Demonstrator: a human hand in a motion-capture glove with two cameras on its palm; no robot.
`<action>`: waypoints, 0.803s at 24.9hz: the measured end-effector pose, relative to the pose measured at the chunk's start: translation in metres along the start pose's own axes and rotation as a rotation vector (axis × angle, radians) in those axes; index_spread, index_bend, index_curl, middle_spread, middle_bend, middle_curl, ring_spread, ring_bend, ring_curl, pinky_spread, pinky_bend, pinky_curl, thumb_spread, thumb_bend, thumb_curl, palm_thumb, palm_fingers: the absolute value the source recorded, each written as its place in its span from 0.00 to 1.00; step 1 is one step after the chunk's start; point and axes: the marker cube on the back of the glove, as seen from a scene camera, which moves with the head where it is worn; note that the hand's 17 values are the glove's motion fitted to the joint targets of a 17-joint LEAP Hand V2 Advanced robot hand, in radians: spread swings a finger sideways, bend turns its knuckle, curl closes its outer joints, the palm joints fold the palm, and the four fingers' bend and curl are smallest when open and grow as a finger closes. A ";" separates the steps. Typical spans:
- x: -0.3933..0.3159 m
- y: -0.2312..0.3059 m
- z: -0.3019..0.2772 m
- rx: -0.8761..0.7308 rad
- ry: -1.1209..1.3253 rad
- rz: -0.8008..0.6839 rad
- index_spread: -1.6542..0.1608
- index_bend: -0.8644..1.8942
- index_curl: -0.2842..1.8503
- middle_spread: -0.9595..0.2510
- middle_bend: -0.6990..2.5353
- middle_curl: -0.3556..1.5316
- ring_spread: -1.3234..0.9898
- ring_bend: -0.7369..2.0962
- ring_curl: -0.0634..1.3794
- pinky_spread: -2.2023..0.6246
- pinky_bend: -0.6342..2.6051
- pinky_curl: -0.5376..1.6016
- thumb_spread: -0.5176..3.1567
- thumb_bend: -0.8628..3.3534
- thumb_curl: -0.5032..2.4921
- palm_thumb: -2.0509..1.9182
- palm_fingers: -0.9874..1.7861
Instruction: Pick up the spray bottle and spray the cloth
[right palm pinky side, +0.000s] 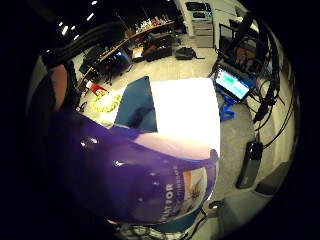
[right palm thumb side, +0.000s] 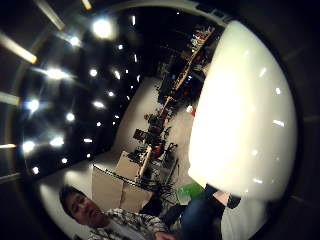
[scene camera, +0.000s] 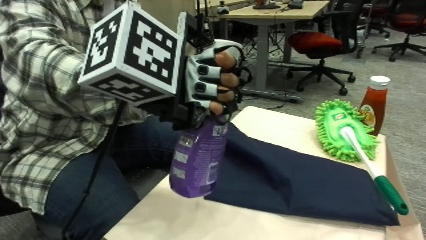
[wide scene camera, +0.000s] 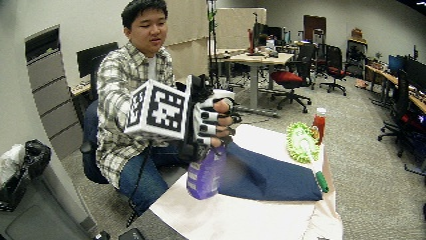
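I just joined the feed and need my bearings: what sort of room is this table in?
Most likely an open office or lab workspace. Behind the table stand desks with rolling office chairs, and monitors line the far side. The floor is grey carpet, and a filing cabinet stands by the wall.

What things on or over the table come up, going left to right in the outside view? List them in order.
Gloved right hand gripping the purple spray bottle → dark blue cloth → green duster with its handle lying across the cloth's right end → ketchup bottle.
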 end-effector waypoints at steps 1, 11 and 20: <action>-0.004 0.003 0.001 -0.012 0.016 -0.006 0.75 0.37 0.35 0.66 0.35 0.47 0.47 0.43 0.37 0.74 0.26 0.43 0.19 0.20 0.43 0.83 0.76; -0.032 0.023 0.029 -0.164 0.245 -0.073 0.75 0.37 0.35 0.65 0.35 0.47 0.47 0.43 0.38 0.74 0.26 0.44 0.18 0.20 0.43 0.83 0.76; -0.043 0.033 0.071 -0.303 0.426 -0.136 0.75 0.37 0.36 0.65 0.35 0.48 0.47 0.43 0.39 0.74 0.26 0.44 0.17 0.20 0.43 0.82 0.77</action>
